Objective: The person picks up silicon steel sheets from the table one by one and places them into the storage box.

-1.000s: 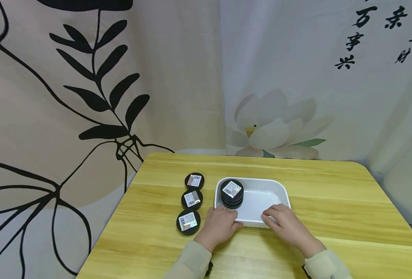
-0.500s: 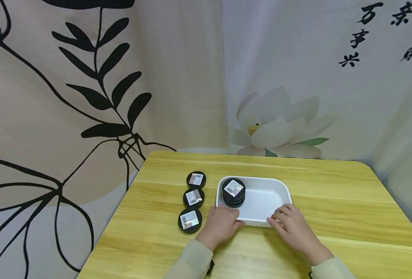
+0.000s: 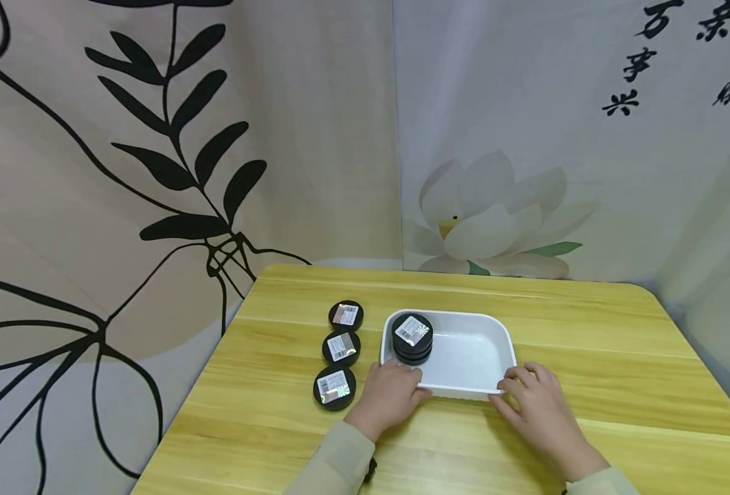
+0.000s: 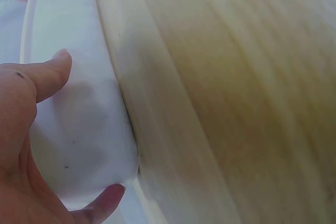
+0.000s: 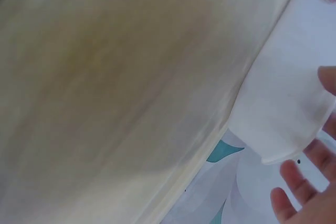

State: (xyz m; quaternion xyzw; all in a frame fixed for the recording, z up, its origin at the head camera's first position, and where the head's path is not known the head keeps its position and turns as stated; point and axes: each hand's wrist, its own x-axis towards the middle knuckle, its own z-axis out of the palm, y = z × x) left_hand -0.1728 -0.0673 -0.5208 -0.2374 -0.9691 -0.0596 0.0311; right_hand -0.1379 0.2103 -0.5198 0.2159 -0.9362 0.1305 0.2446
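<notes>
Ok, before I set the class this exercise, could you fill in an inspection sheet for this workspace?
Surface: wood-grain table.
Job's things: white tray with a stack of black discs at its left end; three single black discs left of it.
Clutter: nothing seen.
Hands: left hand grips the tray's near side; right hand is at its near right corner, grip unclear.
Cables: nothing seen.
Surroundings: fabric backdrop with printed plants.

Brush-written Chinese characters (image 3: 639, 64) on a pale curtain (image 3: 526, 103)
Reads 万, 事, 兴 downward; farther right, shows 亲 above 财, with 里 near the edge. On black discs (image 3: 412, 354), shows white barcode labels (image 3: 334, 387), too small to read.
</notes>
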